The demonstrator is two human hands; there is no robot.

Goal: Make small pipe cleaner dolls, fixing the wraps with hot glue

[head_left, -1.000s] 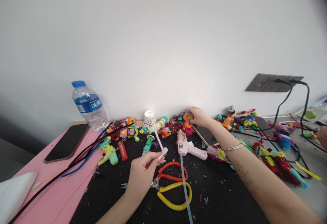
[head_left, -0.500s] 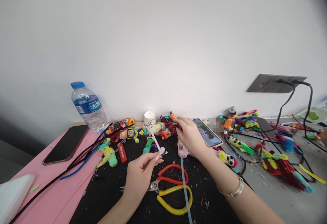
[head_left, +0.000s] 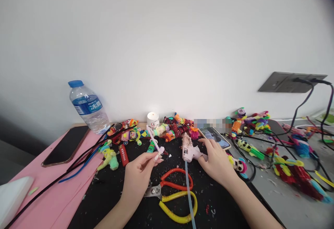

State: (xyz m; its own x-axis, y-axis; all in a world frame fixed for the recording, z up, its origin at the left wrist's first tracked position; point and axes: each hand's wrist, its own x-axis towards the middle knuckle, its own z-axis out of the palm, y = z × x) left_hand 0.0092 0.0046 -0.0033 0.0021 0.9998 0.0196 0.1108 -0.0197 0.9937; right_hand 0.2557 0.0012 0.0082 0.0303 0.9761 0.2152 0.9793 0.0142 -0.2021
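My left hand (head_left: 141, 171) pinches a pale pink pipe-cleaner stick (head_left: 153, 137) with a small lump at its lower end. The stick points up and to the left. Over the handle end of a pale pink hot glue gun (head_left: 188, 152) lies my right hand (head_left: 215, 156), its fingers stretched out and apart, the thumb at the handle. The gun rests on the black mat with a long translucent glue stick (head_left: 189, 194) out of its back. Scissors (head_left: 177, 194) with one red and one yellow handle lie below, their blades partly behind my left wrist.
Colourful pipe-cleaner dolls (head_left: 133, 135) line the wall, with more at right (head_left: 294, 173). A paper cup (head_left: 153, 119), a water bottle (head_left: 90, 109), a dark phone (head_left: 65, 145) and a lit phone (head_left: 216, 136) stand or lie around. Black cables run to a wall socket (head_left: 284, 82).
My right hand has left the dolls at the back and come down to the right, onto the glue gun's handle. The left hand keeps the pink stick, slightly further left.
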